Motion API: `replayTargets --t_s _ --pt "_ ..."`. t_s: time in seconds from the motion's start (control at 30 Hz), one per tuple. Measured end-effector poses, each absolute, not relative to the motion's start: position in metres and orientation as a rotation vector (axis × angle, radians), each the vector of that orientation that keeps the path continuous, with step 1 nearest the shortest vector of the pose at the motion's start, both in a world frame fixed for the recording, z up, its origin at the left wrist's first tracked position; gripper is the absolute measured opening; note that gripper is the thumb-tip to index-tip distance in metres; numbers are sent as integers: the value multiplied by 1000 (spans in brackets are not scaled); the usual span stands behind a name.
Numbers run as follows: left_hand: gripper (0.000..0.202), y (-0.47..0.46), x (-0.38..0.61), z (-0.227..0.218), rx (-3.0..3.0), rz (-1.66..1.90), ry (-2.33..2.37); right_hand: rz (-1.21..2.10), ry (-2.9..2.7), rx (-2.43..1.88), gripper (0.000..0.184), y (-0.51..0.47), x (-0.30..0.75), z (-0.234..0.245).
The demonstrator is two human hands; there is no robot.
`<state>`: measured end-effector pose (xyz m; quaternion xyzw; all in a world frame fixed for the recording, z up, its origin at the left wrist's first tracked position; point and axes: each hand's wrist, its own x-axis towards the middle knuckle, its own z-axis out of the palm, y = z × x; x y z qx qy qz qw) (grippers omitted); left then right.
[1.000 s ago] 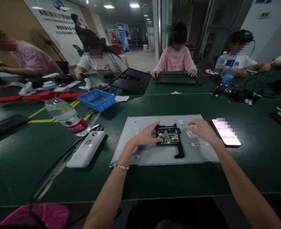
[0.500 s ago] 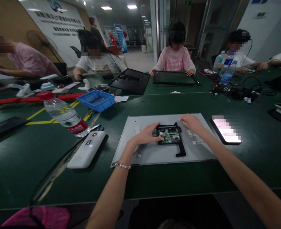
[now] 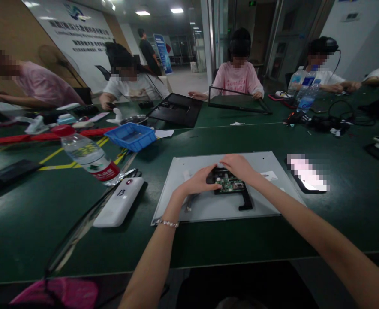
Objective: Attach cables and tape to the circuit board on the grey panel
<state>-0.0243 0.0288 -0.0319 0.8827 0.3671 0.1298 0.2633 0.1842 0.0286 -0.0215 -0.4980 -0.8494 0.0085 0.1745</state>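
A grey metal panel lies flat on the green table in front of me. On its middle sits a black bracket that frames a small green circuit board. My left hand grips the bracket's left edge with curled fingers. My right hand rests over the bracket's top edge, fingers bent down onto it. White barcode labels are stuck on the panel to the right.
A lit phone lies right of the panel. To the left are a white device, a water bottle on its side and a blue tray. Several other people work across the table; one holds a black frame.
My right hand has moved left from the panel's label area onto the top edge of the bracket. My left hand has stayed on the bracket's left edge. The person opposite has lifted the black frame.
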Motion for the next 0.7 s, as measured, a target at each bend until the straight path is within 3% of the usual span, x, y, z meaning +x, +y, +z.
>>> replayTargets --t_s 0.33,0.7 --pt "92 28 -23 -32 2377 348 1031 -110 -2516 -1446 22 20 170 -28" --pt "93 27 -21 -30 2359 384 964 222 -2343 -1439 39 21 179 -32"
